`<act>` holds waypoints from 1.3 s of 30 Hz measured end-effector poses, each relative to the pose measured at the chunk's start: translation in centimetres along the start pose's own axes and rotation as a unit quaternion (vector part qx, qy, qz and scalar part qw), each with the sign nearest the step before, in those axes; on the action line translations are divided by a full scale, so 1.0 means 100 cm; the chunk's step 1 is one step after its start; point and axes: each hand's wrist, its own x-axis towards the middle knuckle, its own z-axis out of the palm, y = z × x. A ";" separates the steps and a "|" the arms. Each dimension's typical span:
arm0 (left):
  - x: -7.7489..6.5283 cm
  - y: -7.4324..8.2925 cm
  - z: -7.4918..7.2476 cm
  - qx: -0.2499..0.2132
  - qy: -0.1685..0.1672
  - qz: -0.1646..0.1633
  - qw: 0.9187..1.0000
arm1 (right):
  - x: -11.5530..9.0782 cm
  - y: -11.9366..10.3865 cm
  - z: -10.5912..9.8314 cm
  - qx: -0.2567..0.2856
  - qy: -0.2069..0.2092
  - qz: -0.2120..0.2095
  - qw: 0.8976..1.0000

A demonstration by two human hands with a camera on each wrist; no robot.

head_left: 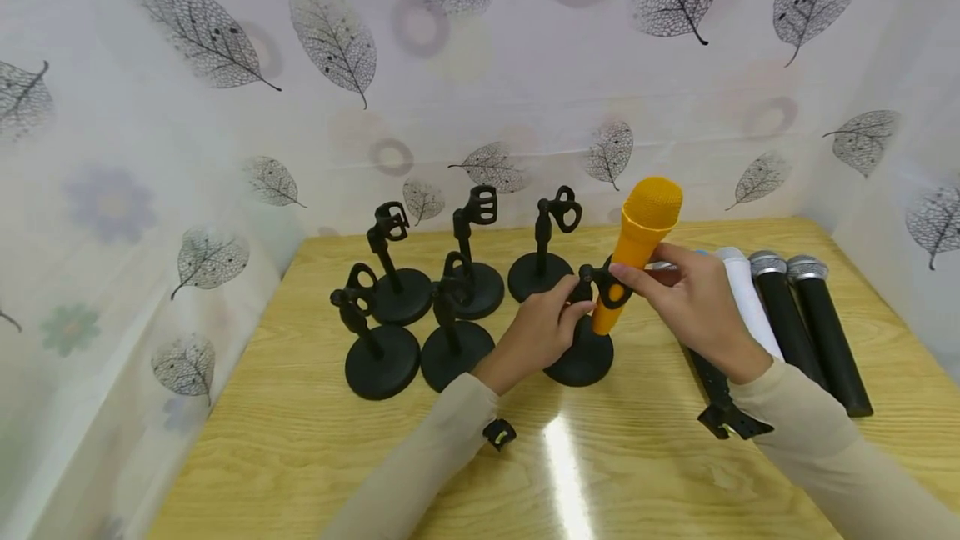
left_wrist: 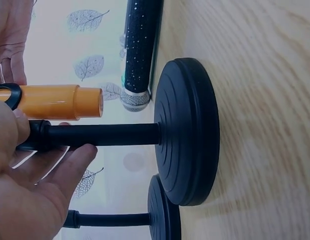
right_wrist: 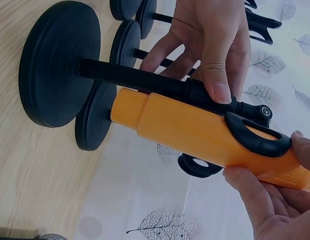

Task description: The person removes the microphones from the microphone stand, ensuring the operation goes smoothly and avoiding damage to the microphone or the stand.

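An orange microphone (head_left: 634, 242) stands tilted, grille end up, in the ring-shaped clip (right_wrist: 236, 134) of a black desktop microphone stand (head_left: 583, 363). My right hand (head_left: 701, 307) pinches the microphone's body just above the clip, thumb on one side and fingers on the other. With my left hand (head_left: 534, 330) I grip the top of the stand's post (right_wrist: 129, 77), right below the clip joint. In the left wrist view the microphone's narrower lower end (left_wrist: 89, 102) juts out past the clip, alongside the post. The stand's round base (left_wrist: 187, 132) rests on the table.
Several other black stands (head_left: 382, 363) with bare clips are grouped to the left and behind. On the right lie a white microphone (head_left: 750, 298) and black ones with silver heads (head_left: 825, 332), one partly under my right arm. A leaf-patterned cloth (head_left: 487, 65) backs the wooden table (head_left: 300, 457).
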 end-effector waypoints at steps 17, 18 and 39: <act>-0.023 -0.002 -0.005 -0.022 0.019 -0.010 1.000 | -0.006 -0.014 0.010 0.015 0.000 -0.035 0.999; -0.024 -0.002 -0.005 -0.025 0.020 -0.011 0.999 | -0.006 -0.015 0.010 0.013 0.000 -0.035 0.999; -0.034 0.002 -0.006 -0.032 0.048 -0.013 0.998 | 0.006 -0.037 -0.005 0.015 0.006 -0.040 0.999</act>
